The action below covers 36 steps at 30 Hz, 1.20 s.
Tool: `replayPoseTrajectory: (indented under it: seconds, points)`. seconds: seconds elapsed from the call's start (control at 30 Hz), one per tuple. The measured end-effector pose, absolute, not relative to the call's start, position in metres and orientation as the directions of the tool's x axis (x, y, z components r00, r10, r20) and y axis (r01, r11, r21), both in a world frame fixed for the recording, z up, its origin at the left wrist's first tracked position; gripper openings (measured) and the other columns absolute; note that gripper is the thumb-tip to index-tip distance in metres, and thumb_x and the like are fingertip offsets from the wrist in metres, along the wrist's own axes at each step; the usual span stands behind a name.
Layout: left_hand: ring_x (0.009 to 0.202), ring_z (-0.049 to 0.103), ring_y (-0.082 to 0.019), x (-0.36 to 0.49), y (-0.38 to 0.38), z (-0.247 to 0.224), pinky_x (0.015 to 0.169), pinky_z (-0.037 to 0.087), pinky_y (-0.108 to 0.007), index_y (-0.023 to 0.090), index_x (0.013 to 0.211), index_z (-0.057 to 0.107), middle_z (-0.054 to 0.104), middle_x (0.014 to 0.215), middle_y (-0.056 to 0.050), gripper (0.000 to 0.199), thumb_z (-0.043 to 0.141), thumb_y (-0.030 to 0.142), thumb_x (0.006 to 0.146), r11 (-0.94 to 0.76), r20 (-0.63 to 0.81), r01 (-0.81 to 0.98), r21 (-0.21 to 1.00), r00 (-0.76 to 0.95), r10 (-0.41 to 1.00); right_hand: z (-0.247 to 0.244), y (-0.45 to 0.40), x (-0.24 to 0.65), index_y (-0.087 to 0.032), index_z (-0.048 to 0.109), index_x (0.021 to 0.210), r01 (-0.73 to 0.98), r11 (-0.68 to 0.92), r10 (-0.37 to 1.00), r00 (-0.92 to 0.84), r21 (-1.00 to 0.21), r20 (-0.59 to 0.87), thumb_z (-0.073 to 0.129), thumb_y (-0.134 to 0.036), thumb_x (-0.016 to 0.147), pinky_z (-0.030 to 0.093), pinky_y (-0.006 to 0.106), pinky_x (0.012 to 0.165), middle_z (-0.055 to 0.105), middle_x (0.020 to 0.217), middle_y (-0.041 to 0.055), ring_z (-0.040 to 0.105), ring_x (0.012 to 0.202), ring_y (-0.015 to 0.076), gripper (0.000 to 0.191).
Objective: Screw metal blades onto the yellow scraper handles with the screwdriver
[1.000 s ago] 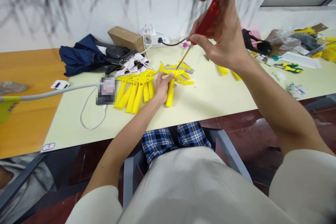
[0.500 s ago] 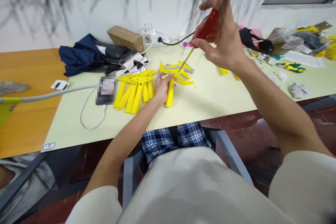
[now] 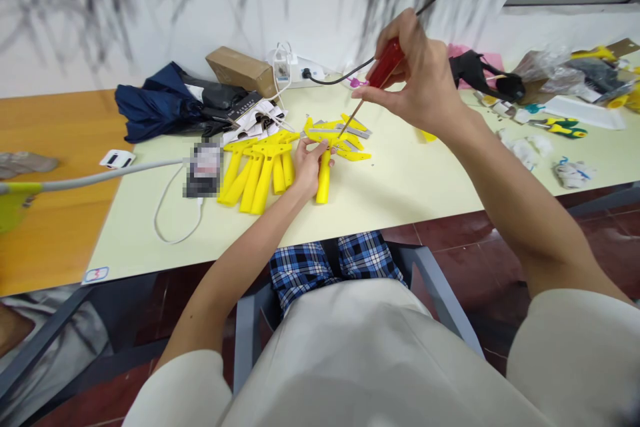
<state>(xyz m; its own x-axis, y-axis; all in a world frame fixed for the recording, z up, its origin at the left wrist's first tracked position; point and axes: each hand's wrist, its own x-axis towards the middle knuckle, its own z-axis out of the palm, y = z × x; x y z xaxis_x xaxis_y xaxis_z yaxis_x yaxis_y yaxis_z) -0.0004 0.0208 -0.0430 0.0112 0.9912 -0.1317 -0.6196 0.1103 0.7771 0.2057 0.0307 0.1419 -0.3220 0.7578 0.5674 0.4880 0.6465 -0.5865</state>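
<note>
Yellow T-shaped handle (image 3: 324, 180), tubular grip end, blade-like head; left hand (image 3: 309, 165) grasping it, right hand (image 3: 423, 80) clenched round red screwdriver (image 3: 386, 65).

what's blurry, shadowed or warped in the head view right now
Head view: dark hair strands hang blurred across the top; a soft shadow lies on the table below the right hand; the red tiled floor shows a pale glare spot; the forearms look stretched by the wide lens; the phone-like item is pixelated.
</note>
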Motion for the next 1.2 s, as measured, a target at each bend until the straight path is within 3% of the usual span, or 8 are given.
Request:
replayPoseTrajectory:
  seconds: [0.17, 0.33, 0.5, 0.67, 0.77, 0.87, 1.0, 1.2]
  points:
    - [0.074, 0.073, -0.012, 0.000, 0.020, -0.042, 0.053, 0.045, -0.022, 0.028, 0.103, 0.048, 0.076, 0.098, 0.002, 0.051, 0.095, 0.022, 0.083, 0.114, -0.163, -0.626, 0.771, -0.021, 0.986, 0.132, 0.030, 0.199, -0.037, 0.056, 0.101, 0.506, 0.640, 0.748, -0.239, -0.578, 0.619, 0.102, -0.049, 0.074, 0.066, 0.047, 0.072, 0.070, 0.079, -0.0044, 0.075, 0.082, 0.0305, 0.055]
    - [0.080, 0.078, -0.015, 0.000, 0.019, -0.036, 0.054, 0.048, -0.023, 0.029, 0.105, 0.048, 0.076, 0.098, 0.002, 0.056, 0.099, 0.029, 0.082, 0.074, -0.107, -0.612, 0.787, -0.018, 0.994, 0.137, 0.007, 0.201, -0.038, 0.057, 0.109, 0.510, 0.655, 0.710, -0.165, -0.557, 0.684, 0.100, -0.041, 0.081, 0.070, 0.049, 0.080, 0.075, 0.092, -0.0023, 0.078, 0.089, 0.0315, 0.051]
    - [0.102, 0.084, -0.024, -0.006, 0.014, -0.022, 0.062, 0.056, -0.025, 0.030, 0.107, 0.049, 0.078, 0.104, -0.001, 0.061, 0.103, 0.039, 0.081, -0.039, -0.006, -0.574, 0.818, -0.077, 0.997, 0.146, -0.031, 0.225, -0.037, 0.063, 0.113, 0.497, 0.802, 0.404, -0.045, -0.330, 0.914, 0.096, -0.033, 0.093, 0.070, 0.047, 0.090, 0.076, 0.104, 0.0003, 0.084, 0.100, 0.0295, 0.039]
    - [0.117, 0.084, -0.027, -0.015, 0.017, -0.013, 0.069, 0.059, -0.025, 0.031, 0.107, 0.053, 0.077, 0.104, -0.001, 0.059, 0.104, 0.039, 0.079, -0.064, -0.014, -0.591, 0.804, -0.126, 0.992, 0.101, -0.049, 0.279, -0.038, 0.065, 0.111, 0.604, 0.743, 0.334, 0.036, -0.287, 0.942, 0.109, -0.035, 0.074, 0.072, 0.055, 0.089, 0.078, 0.104, 0.0032, 0.086, 0.098, 0.0364, 0.058]
    - [0.116, 0.084, -0.027, -0.020, 0.019, -0.009, 0.071, 0.061, -0.026, 0.030, 0.106, 0.056, 0.077, 0.103, 0.000, 0.057, 0.105, 0.038, 0.078, -0.070, -0.006, -0.620, 0.782, -0.119, 0.993, 0.044, -0.049, 0.310, -0.035, 0.065, 0.107, 0.579, 0.598, 0.537, 0.223, -0.554, 0.814, 0.091, -0.038, 0.095, 0.073, 0.058, 0.092, 0.084, 0.112, 0.0059, 0.086, 0.108, 0.0367, 0.028]
    - [0.115, 0.084, -0.026, -0.022, 0.019, -0.007, 0.074, 0.064, -0.025, 0.029, 0.106, 0.059, 0.079, 0.105, -0.001, 0.057, 0.106, 0.039, 0.077, -0.062, -0.001, -0.600, 0.797, -0.104, 0.995, -0.009, -0.047, 0.328, -0.036, 0.078, 0.113, 0.669, 0.432, 0.650, 0.233, -0.605, 0.723, 0.075, -0.042, 0.107, 0.071, 0.060, 0.102, 0.085, 0.123, 0.0071, 0.084, 0.116, 0.0351, 0.009]
    - [0.113, 0.085, -0.023, -0.022, 0.015, -0.006, 0.078, 0.067, -0.023, 0.027, 0.104, 0.055, 0.080, 0.105, 0.001, 0.055, 0.103, 0.041, 0.081, -0.002, -0.068, -0.536, 0.844, -0.110, 0.992, -0.048, -0.039, 0.335, -0.030, 0.084, 0.126, 0.702, 0.383, 0.744, 0.150, -0.600, 0.651, 0.067, -0.039, 0.109, 0.072, 0.058, 0.099, 0.083, 0.133, 0.0140, 0.081, 0.125, 0.0369, 0.025]
    - [0.096, 0.086, -0.021, -0.022, 0.010, -0.007, 0.075, 0.071, -0.026, 0.023, 0.102, 0.060, 0.081, 0.098, -0.002, 0.041, 0.095, 0.041, 0.090, 0.166, -0.189, -0.393, 0.904, -0.022, 0.982, -0.061, -0.018, 0.341, -0.015, 0.068, 0.159, 0.773, 0.423, 0.865, -0.189, -0.474, 0.464, 0.056, -0.033, 0.112, 0.055, 0.068, 0.126, 0.063, 0.163, 0.0263, 0.065, 0.151, 0.0414, 0.051]
